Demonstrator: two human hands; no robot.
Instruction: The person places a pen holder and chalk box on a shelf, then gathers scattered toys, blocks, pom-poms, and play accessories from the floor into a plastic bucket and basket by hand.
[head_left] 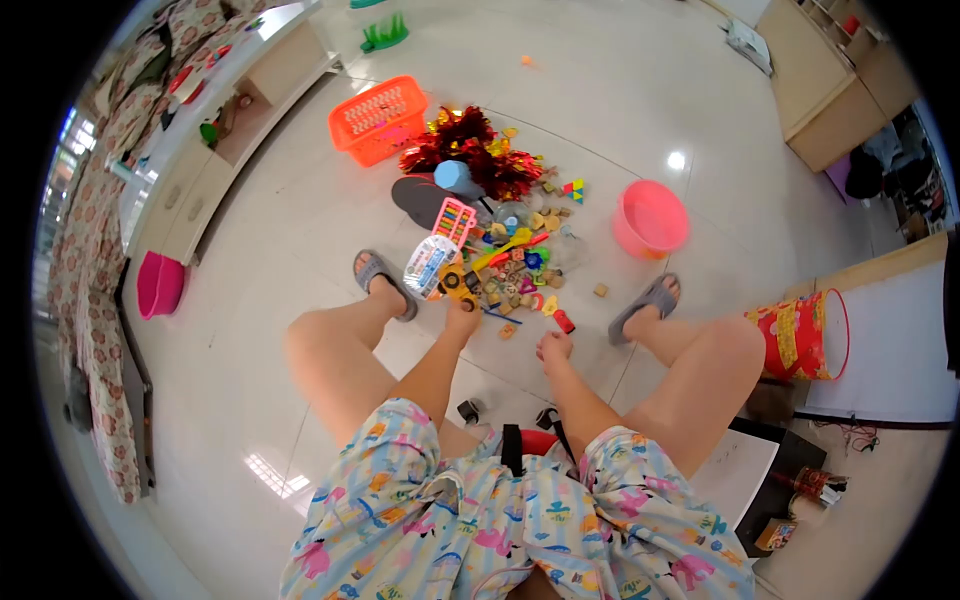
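Note:
A yellow toy vehicle (457, 285) with dark wheels is in my left hand (462, 319), whose fingers are closed on it at the near left edge of a toy pile. My right hand (553, 346) has its fingers curled together; whatever may be inside them is hidden. Just beyond it lies a red toy piece (564, 321). Around the hands are wooden blocks (515, 270), a pink-framed abacus (455, 220), a printed white tray-like piece (430, 266), a blue cup-like piece (455, 178) and a dark flat oval piece (420, 200). Red and gold tinsel (465, 150) is heaped behind.
An orange basket (378, 120) stands at the back left, and a pink basin (650, 219) to the right. My slippered feet flank the pile. A magenta bin (160, 285) sits by the left cabinet (200, 205). A red patterned bucket (795, 335) lies at the right.

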